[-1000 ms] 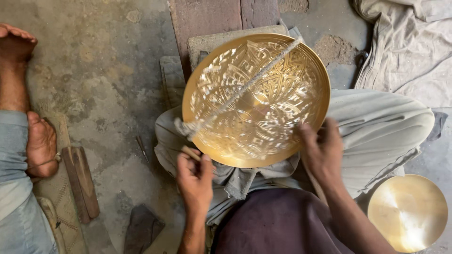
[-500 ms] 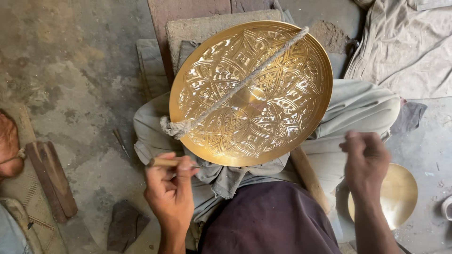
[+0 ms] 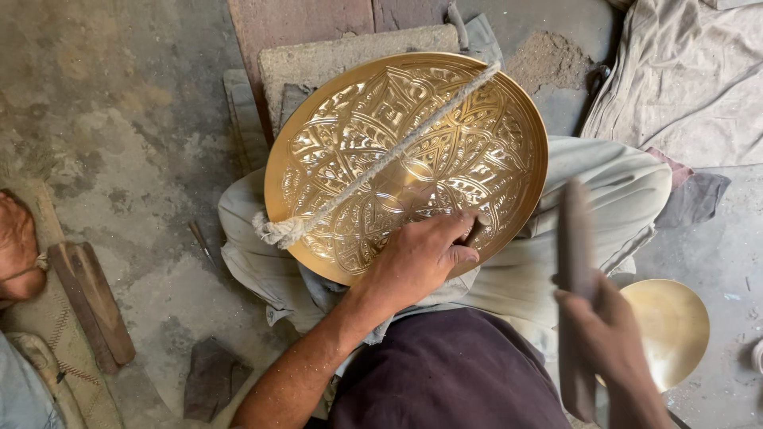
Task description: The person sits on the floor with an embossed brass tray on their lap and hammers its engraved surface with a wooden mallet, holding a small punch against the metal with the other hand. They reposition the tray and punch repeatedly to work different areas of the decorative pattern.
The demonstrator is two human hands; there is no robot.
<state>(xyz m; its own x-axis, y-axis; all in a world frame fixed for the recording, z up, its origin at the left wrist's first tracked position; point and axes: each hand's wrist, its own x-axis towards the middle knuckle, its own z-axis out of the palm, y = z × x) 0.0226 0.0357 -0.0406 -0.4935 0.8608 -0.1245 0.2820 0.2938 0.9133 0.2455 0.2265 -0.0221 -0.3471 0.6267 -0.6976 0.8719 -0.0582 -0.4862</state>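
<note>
We see a large round brass tray, engraved all over with a floral pattern, propped on the person's lap and leaning against a stone slab at its 12 o'clock side. A thick twisted rope runs across the tray's face from about 1 o'clock down to 8 o'clock, where it ends in a frayed knot hanging just over the rim.

The left hand rests on the tray near its 5 o'clock edge, fingers curled around a thin dark tool that we take for a chisel; its tip touches the engraved surface. The right hand sits well apart from the tray, at 4 o'clock of it, closed around the handle of a dark wooden mallet that stands upright and is blurred.

At 3 o'clock of the right hand, a small plain brass bowl lies on the floor, partly hidden behind the wrist. At 1 o'clock of the tray a pale cloth is spread over the floor. At 9 o'clock, well apart, a flat wooden piece lies on the concrete floor, with another person's foot just beside it at the frame's edge.
</note>
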